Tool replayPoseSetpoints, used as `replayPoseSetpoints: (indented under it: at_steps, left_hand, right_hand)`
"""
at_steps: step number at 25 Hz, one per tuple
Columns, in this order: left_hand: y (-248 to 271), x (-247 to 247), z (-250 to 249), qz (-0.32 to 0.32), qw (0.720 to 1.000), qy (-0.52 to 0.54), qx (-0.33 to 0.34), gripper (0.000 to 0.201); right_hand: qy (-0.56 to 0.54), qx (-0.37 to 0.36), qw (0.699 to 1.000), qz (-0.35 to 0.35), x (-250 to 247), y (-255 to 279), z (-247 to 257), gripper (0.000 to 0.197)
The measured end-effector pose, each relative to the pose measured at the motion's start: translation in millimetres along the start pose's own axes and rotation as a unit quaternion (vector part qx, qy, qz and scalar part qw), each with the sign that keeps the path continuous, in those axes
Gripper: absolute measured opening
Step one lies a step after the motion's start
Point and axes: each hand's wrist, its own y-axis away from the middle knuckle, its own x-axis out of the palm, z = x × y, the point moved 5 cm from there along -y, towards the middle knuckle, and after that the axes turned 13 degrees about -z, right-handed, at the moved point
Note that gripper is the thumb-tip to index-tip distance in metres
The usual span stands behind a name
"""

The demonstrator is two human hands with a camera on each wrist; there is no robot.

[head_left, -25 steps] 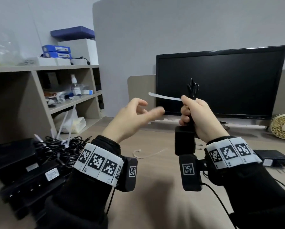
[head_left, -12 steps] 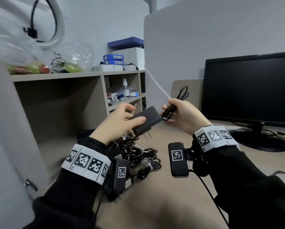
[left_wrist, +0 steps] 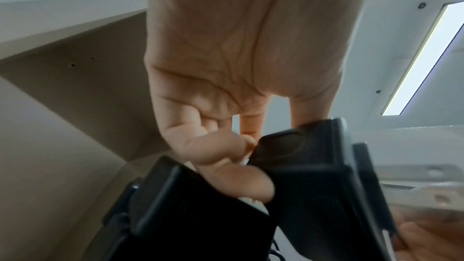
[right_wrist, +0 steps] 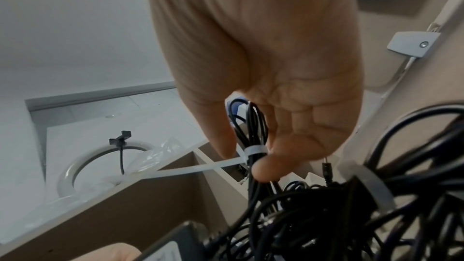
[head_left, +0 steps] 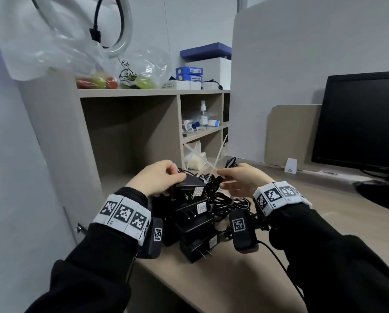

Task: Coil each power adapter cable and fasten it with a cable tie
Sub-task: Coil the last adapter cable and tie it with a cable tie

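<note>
My left hand grips a black power adapter by its body and holds it on top of a pile of black adapters at the desk's left end. In the left wrist view the fingers curl round that adapter. My right hand pinches the adapter's coiled black cable between thumb and fingers. A white cable tie is wrapped round the coil, and its long tail sticks up and away. Loose black cables lie tangled under both hands.
A beige shelf unit stands right behind the pile, with plastic bags of fruit on top and a white bag in a low compartment. A black monitor is at the right. The desk runs between them.
Both hands came down and to the left, from in front of the monitor to the adapter pile. My left hand, empty a second ago, now grips the adapter; my right keeps the tied coil.
</note>
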Motion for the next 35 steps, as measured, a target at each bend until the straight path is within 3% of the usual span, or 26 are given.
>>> replayPoseSetpoints:
  at_steps: [5, 9, 11, 15, 19, 23, 29, 32, 35]
  left_hand:
    - [5, -1, 1, -0.017, 0.988, -0.143, 0.047, 0.018]
    - [9, 4, -3, -0.010, 0.989, -0.134, 0.056, 0.008]
    - [10, 1, -11, -0.029, 0.988, -0.134, 0.065, 0.009]
    - [18, 8, -62, -0.036, 0.989, -0.082, 0.120, 0.012]
    - [31, 54, -140, 0.041, 0.977, -0.030, 0.206, 0.015]
    - [41, 129, -212, 0.143, 0.958, -0.014, 0.248, 0.017]
    - [83, 247, -324, 0.320, 0.886, -0.054, 0.330, 0.028]
    - [106, 294, -370, 0.359, 0.851, -0.072, 0.377, 0.025]
    - [119, 334, -404, 0.375, 0.827, -0.122, 0.402, 0.035]
  right_hand:
    - [0.059, -0.017, 0.998, -0.031, -6, -11, -10, 0.044]
    - [0.066, -0.006, 0.996, -0.061, -18, -14, -19, 0.045]
    - [0.071, -0.012, 0.994, -0.077, -29, -15, -22, 0.040]
    - [0.032, -0.023, 0.993, -0.109, -68, -8, -21, 0.011]
    - [0.006, -0.012, 0.991, -0.132, -123, 8, -25, 0.008]
    - [-0.003, -0.015, 0.984, -0.176, -200, 42, -31, 0.007]
    - [-0.019, 0.023, 0.951, -0.306, -346, 91, -61, 0.015]
    - [-0.025, 0.047, 0.931, -0.362, -398, 104, -75, 0.024]
    - [-0.024, 0.055, 0.921, -0.385, -429, 109, -85, 0.026]
